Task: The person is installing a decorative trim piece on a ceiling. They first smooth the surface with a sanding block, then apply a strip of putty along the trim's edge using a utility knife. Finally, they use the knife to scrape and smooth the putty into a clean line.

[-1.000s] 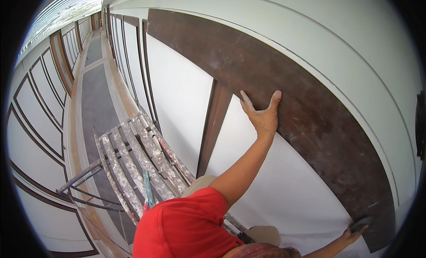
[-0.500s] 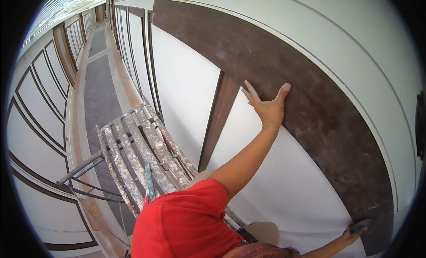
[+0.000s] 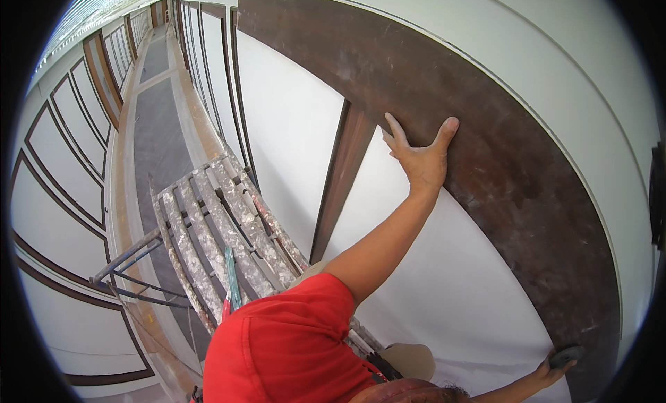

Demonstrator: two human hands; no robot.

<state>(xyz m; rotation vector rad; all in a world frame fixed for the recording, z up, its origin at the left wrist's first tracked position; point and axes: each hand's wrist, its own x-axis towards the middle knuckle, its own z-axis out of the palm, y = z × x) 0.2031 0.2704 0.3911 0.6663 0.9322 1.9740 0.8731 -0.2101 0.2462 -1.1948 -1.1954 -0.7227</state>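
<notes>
Your left hand [image 3: 422,166] is at the right of centre in the frame. Its grip is released: the thumb and fingers are spread, and the hand lies against the lower edge of the dark brown panel [image 3: 485,139]. This panel curves from the top centre of the frame to the lower right.

Your right hand [image 3: 549,373] is at the lower right of the frame. Its grip is closed on the dark round pad [image 3: 567,355], which lies against the lower end of the same panel.

The brown upright strip [image 3: 350,160] meets the panel near the centre of the frame, between 2 white panels [image 3: 288,101].

At the lower left of centre, the paint-spattered slatted platform [image 3: 198,226] carries 1 teal strip [image 3: 231,271], next to your red shirt [image 3: 281,347]. The grey floor covering [image 3: 161,125] extends toward the upper left.
</notes>
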